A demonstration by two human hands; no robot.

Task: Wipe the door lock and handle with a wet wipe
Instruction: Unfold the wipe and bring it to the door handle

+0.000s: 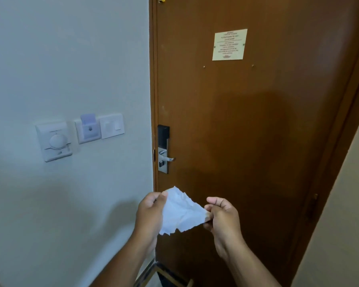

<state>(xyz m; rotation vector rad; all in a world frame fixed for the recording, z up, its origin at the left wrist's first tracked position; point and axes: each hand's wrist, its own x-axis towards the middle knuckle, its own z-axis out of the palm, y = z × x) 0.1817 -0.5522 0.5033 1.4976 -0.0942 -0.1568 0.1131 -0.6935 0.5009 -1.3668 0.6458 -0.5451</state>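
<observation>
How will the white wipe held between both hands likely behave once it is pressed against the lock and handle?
The wet wipe is probably floppy: it sags and creases between the left hand and right hand. It looks thin and light, so it should drape around the door handle. Its ragged lower edge suggests it may tear easily.

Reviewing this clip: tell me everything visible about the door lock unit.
The door lock is a tall narrow plate mounted upright on the left edge of the brown door, beside the frame. Its top section is black; the rest looks like brushed silver metal. A silver lever handle juts rightward, roughly level, with a small dark knob below. Nothing touches it: the wet wipe, stretched between the left hand and right hand, is held below it.
</observation>
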